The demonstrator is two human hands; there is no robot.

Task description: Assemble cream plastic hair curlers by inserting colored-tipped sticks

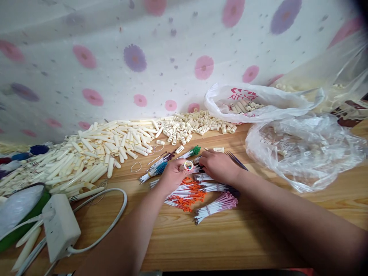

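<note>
My left hand [173, 175] is closed around a cream tube [188, 165], its round open end showing small coloured tips inside. Just to the right, my right hand [214, 165] reaches down over the bundled sticks, fingers bent; what its fingertips touch is hidden. Below the hands lie white sticks with orange ends [188, 193] and a banded bundle with pink ends [215, 207]. Bundles with blue ends [156, 169] and green ends [193, 152] rest behind my left hand. Dark thin sticks [236, 160] stick out beyond my right hand.
Long cream tubes [100, 145] are heaped at the left, short slotted cream pieces [184, 126] at the back. A white bag [270, 103] and a clear bag [304, 153] sit at the right. A power strip [61, 226] with a looping cable stands at the front left.
</note>
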